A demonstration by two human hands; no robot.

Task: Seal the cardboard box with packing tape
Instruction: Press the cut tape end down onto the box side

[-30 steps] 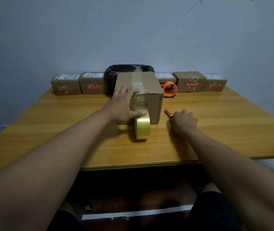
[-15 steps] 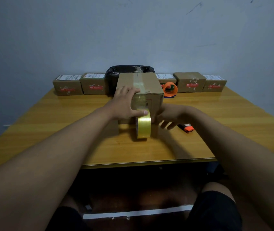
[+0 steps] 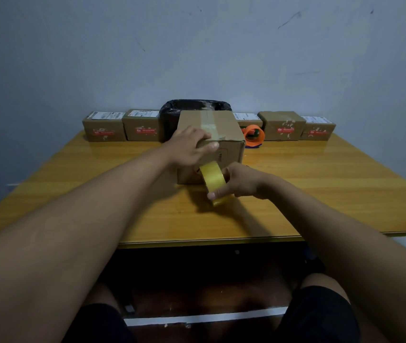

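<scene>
yellow tape roll [image 3: 214,180] — right hand [image 3: 240,182] grips it

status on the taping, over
Left hand presses tape at top edge of brown cardboard box. Right hand grips yellow packing tape roll, strip running to box front. Orange tape dispenser behind, apart.

The cardboard box [image 3: 221,131] was set on the table [image 3: 320,194], a tape roll [image 3: 213,178] just before it; behind it a bag [image 3: 171,112] was flanked by small boxes [image 3: 104,129].
</scene>
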